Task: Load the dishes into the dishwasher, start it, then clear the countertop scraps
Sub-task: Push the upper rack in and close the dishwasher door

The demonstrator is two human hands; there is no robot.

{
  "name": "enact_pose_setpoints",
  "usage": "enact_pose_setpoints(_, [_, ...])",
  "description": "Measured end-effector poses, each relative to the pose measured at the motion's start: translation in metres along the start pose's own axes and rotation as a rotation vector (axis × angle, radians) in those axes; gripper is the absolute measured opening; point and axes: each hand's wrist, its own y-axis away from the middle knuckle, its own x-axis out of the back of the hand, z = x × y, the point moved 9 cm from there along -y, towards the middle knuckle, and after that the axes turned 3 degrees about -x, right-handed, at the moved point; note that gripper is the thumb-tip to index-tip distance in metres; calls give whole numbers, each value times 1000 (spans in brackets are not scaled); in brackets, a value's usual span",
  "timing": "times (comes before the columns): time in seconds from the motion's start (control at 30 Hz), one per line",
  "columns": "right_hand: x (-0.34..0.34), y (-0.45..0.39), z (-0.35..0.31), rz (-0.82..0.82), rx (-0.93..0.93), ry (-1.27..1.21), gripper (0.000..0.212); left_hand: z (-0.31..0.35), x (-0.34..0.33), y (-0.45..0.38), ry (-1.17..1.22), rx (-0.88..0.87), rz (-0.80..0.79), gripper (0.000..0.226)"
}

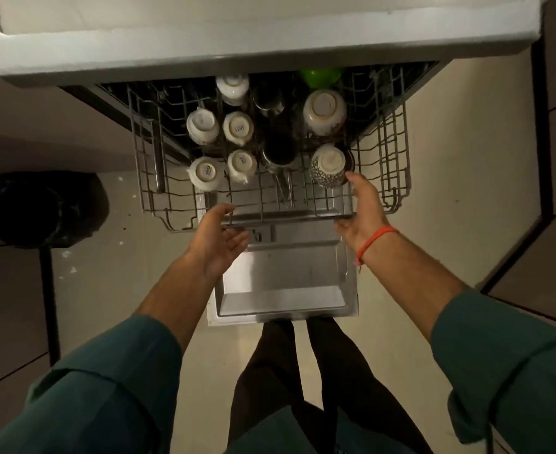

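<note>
Pale floor (434, 224); black bin (47, 209) left of rack (398, 165).

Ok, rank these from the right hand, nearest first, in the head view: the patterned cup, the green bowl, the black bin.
From the right hand:
1. Patterned cup, just beyond the fingertips at the rack's front right.
2. Green bowl, at the rack's back, under the counter edge.
3. Black bin, on the floor far to the left.
</note>
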Motion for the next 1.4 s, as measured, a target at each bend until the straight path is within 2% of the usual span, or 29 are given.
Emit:
enact_pose_setpoints(0.13, [-27, -18, -36, -35, 49, -27, 59, 46, -22, -19, -16, -106, -19, 38])
enact_pose_setpoints(0.23, [-43, -28, -51, -32, 105, -6, 65, 74, -32, -31, -41, -166, -38, 15])
enact_pose_setpoints(0.3, [-52, -33, -60, -40, 122, 0, 79, 88, -38, -34, -71, -179, -52, 10])
enact_pose_setpoints(0.43, [-57, -43, -75, -26, 175, 34, 99, 100, -46, -41, -79, -222, -93, 11])
enact_pose_setpoints(0.47, [-60, -47, -80, -21, 192, 29, 94, 103, -49, -43, -83, -240, -113, 11])
enact_pose_setpoints(0.57, [-67, -59, -104, 1, 329, 14, 44, 119, -57, -52, -123, -303, -124, 13])
enact_pose_setpoints(0.6, [-69, -62, -112, -1, 373, 42, 40, 126, -60, -55, -140, -326, -111, 15])
enact_pose_setpoints(0.83, [-94, -72, -140, -140, 464, 144, 49, 164, -79, -60, -343, -405, -158, 22])
enact_pose_setpoints(1.03, [-112, -65, -157, -90, 568, 335, 42, 186, -81, -59, -599, -451, -120, 16])
enact_pose_setpoints(1.2, [-111, -57, -136, -142, 604, 721, 59, 174, -72, -46, -711, -450, -138, 18])
enact_pose_setpoints(1.3, [-99, -56, -121, -79, 580, 798, 62, 152, -64, -38, -697, -449, -135, 21])
enact_pose_setpoints(1.4, [-87, -50, -89, -65, 520, 823, 63, 113, -48, -34, -622, -396, -166, 36])
